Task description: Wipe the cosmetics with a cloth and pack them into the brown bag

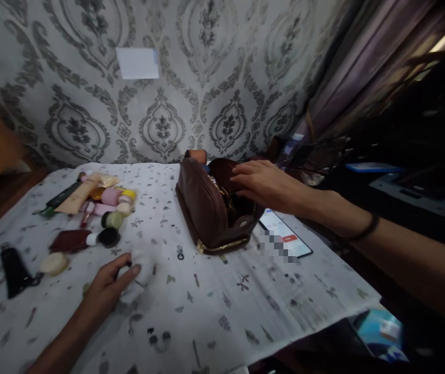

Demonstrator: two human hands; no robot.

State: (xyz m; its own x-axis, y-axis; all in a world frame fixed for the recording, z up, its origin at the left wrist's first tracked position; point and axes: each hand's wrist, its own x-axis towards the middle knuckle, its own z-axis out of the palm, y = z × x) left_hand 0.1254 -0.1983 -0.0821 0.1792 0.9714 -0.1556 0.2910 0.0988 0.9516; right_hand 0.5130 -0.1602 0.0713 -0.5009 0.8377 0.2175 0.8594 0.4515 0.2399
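My left hand is closed around a white round object, blurred, just above the cloth; its exact kind does not show. To the right of it stands a brown leather toiletry bag with a gold zip, its mouth unzipped and facing right. My right hand reaches over that mouth with fingers stretched out beside the raised flap; the thumb is hidden, and contact with the flap is unclear. The inside of the bag is dark. Under its right side a phone lies with its screen lit.
Several cosmetic tubes and jars lie at the left, among them a beige tube, a dark red bottle, a black tube and a cream round lid. A printed white cloth covers the table. Behind rises a patterned wall.
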